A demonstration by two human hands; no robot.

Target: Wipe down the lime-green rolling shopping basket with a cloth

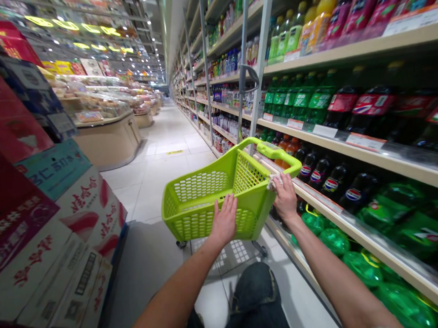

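Note:
A lime-green plastic shopping basket on wheels (pixel 191 195) stands tilted in the aisle in front of me. My left hand (pixel 224 219) lies flat against its near mesh wall, fingers spread. My right hand (pixel 285 195) presses a crumpled white cloth (pixel 274 181) against the basket's right rim, just under the green handle (pixel 274 153). My knee in dark jeans (pixel 255 295) shows below the basket.
Shelves of soft-drink bottles (pixel 349 106) line the right side, with green bottles (pixel 362 264) low down. Stacked red and white cartons (pixel 40 219) stand at the left. A curved counter (pixel 106 136) sits further back. The tiled aisle floor (pixel 166 152) runs ahead.

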